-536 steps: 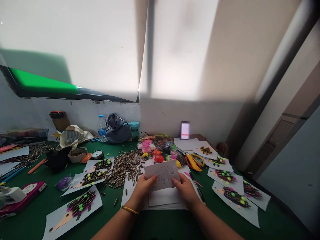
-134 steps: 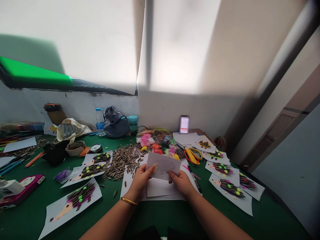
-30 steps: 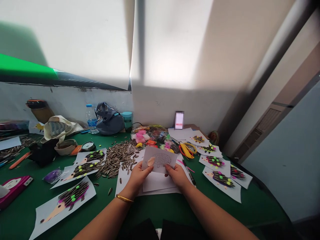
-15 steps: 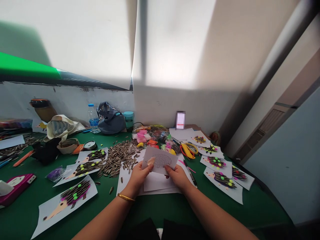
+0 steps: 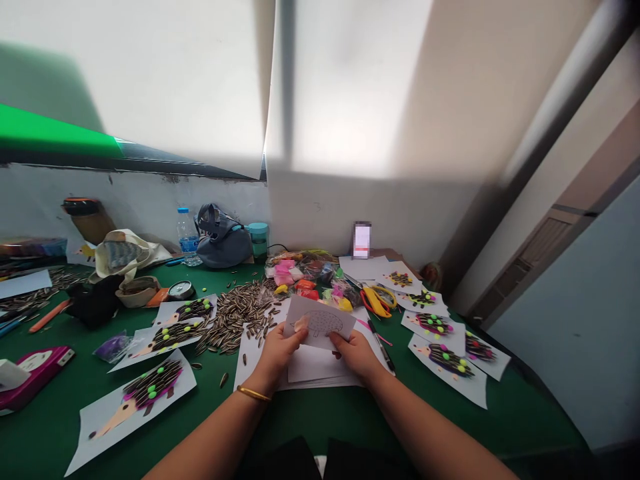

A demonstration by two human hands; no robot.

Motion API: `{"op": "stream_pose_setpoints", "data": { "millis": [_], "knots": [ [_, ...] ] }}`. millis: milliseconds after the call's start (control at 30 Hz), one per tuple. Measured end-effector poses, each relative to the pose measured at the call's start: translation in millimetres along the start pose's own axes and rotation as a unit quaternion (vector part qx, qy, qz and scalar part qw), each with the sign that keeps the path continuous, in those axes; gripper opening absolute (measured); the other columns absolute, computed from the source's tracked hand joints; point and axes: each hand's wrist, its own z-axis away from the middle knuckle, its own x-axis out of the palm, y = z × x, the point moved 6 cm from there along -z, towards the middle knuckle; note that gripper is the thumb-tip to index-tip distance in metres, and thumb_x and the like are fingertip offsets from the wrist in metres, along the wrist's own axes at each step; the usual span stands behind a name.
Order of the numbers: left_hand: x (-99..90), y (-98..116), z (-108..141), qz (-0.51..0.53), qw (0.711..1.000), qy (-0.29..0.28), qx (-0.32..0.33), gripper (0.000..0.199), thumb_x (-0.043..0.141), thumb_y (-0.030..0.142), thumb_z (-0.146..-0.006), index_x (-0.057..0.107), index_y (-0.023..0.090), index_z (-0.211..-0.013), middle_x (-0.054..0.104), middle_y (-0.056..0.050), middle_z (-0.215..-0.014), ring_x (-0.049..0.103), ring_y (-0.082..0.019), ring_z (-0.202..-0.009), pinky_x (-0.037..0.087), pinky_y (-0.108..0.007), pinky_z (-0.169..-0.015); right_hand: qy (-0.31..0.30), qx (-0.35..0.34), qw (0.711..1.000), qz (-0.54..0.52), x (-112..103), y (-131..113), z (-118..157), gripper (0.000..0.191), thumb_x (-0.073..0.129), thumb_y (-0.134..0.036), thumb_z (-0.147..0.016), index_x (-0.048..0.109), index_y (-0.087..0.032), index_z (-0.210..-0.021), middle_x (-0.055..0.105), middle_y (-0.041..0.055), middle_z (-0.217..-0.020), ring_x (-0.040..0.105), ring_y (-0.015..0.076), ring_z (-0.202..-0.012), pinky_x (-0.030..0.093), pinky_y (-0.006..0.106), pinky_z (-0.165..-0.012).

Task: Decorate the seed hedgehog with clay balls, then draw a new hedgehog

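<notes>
A small white card [image 5: 323, 321] with a hedgehog outline is held up between my hands over the white sheets [image 5: 320, 369]. My left hand [image 5: 280, 352] pinches its left edge, the thumb beside a peach-coloured patch at the drawn head. At the lower right of the card, my right hand [image 5: 356, 352] grips with thumb on top and fingers behind. A heap of sunflower seeds [image 5: 240, 310] lies just left of the sheets. Behind the card are bags of coloured clay [image 5: 305, 283], and a black pen [image 5: 381, 343] rests to the right of the sheets.
Hedgehog pictures lie at left [image 5: 137, 407] and right [image 5: 447, 365]. Yellow-handled scissors [image 5: 377, 301], a phone [image 5: 361, 240], a water bottle [image 5: 187, 239], a blue-grey bag [image 5: 223, 239] and a teal-lidded jar [image 5: 259, 241] stand or lie farther back. A magenta device [image 5: 37, 377] is at far left.
My right fingers have shifted slightly behind the card. The card and both hands otherwise keep nearly the same place, and the view has moved very slightly.
</notes>
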Motion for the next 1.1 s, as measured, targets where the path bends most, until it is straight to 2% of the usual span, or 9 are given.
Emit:
{"op": "stream_pose_setpoints", "data": {
  "millis": [233, 500, 700, 900, 1033, 1100],
  "knots": [
    [-2.4, 6.6, -2.0, -0.07, 0.997, -0.014, 0.024, 0.046, 0.079, 0.052, -0.056, 0.07, 0.011, -0.077, 0.059, 0.001, -0.058, 0.044, -0.01, -0.053, 0.033, -0.021, -0.052, 0.018, 0.009, 1.0, -0.001, -2.2, 0.5, -0.7, 0.049, 0.065, -0.058, -0.072, 0.065, -0.014, -0.094, 0.062, 0.0031, -0.074, 0.05, 0.0132, -0.058, 0.04, 0.025, -0.053],
    [-5.8, 9.9, -5.8, -0.09, 0.995, -0.026, 0.032, 0.042, 0.078, 0.053, -0.056, 0.069, 0.014, -0.069, 0.061, 0.0, -0.059, 0.05, -0.013, -0.056, 0.037, -0.022, -0.055, 0.02, 0.021, 1.0, 0.0, -3.2, -1.7, 0.3, 0.049, 0.065, -0.057, -0.072, 0.064, -0.014, -0.095, 0.061, 0.0023, -0.074, 0.048, 0.0125, -0.058, 0.038, 0.025, -0.054],
    [-3.9, 14.2, -8.9, -0.067, 0.992, -0.093, 0.053, 0.045, 0.082, 0.043, -0.056, 0.072, 0.015, -0.089, 0.073, -0.005, -0.088, 0.063, -0.021, -0.08, 0.046, -0.028, -0.073, 0.046, 0.029, 0.998, -0.028, -5.3, -3.1, -0.2, 0.05, 0.066, -0.057, -0.07, 0.063, -0.014, -0.094, 0.06, 0.0012, -0.071, 0.044, 0.0119, -0.055, 0.035, 0.025, -0.052],
    [-6.4, 16.9, -10.0, -0.096, 0.989, -0.082, 0.082, 0.038, 0.075, 0.049, -0.066, 0.071, 0.013, -0.079, 0.066, -0.002, -0.069, 0.053, -0.014, -0.062, 0.039, -0.023, -0.058, 0.044, 0.037, 0.998, -0.029, -3.8, -7.5, 1.9, 0.049, 0.068, -0.056, -0.066, 0.064, -0.014, -0.091, 0.058, 0.0002, -0.067, 0.043, 0.0116, -0.054, 0.035, 0.025, -0.051],
    [-5.2, 18.3, -8.0, -0.085, 0.991, -0.077, 0.07, 0.04, 0.076, 0.051, -0.064, 0.071, 0.014, -0.078, 0.066, -0.002, -0.069, 0.052, -0.013, -0.061, 0.038, -0.023, -0.056, 0.04, 0.026, 0.998, -0.028, -3.5, -8.8, 2.0, 0.048, 0.067, -0.057, -0.068, 0.064, -0.014, -0.089, 0.058, 0.0005, -0.067, 0.044, 0.0117, -0.054, 0.035, 0.025, -0.051],
    [-4.0, 18.9, -5.6, -0.08, 0.992, -0.081, 0.061, 0.041, 0.077, 0.049, -0.062, 0.072, 0.014, -0.084, 0.068, -0.003, -0.075, 0.054, -0.014, -0.064, 0.039, -0.023, -0.058, 0.041, 0.025, 0.998, -0.026, -3.8, -7.4, 1.6, 0.048, 0.067, -0.057, -0.069, 0.063, -0.014, -0.09, 0.059, 0.0008, -0.068, 0.044, 0.0117, -0.054, 0.036, 0.025, -0.051]
  ]
}}
